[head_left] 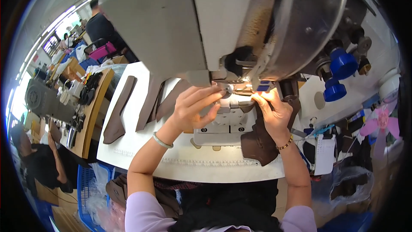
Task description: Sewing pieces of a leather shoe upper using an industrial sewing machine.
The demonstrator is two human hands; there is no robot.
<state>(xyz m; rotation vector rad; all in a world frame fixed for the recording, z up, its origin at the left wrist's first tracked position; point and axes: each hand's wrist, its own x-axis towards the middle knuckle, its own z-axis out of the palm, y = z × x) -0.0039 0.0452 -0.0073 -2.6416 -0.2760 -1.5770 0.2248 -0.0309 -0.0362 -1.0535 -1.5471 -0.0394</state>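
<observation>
Both of my hands are at the lit needle area (pixel 240 88) of a large sewing machine (pixel 171 21). My left hand (pixel 195 105) reaches in from the left, fingers stretched out and thumb apart. Its fingertips meet a small dark round part beside the needle area, and I see nothing gripped in it. On the other side, my right hand (pixel 274 111) has its thumb and fingers pressed together near the presser foot. What they pinch, if anything, is too small to make out. A dark brown cut piece (pixel 259 146) hangs over the machine bed below my right hand.
More brown cut pieces (pixel 120 109) lie on the white table (pixel 141 157) at left. Blue knobs (pixel 343 63) stick out at the machine's right. A blue basket (pixel 88 197) stands below left. Another person (pixel 43 159) sits at the left; a pink fan (pixel 381 122) is at right.
</observation>
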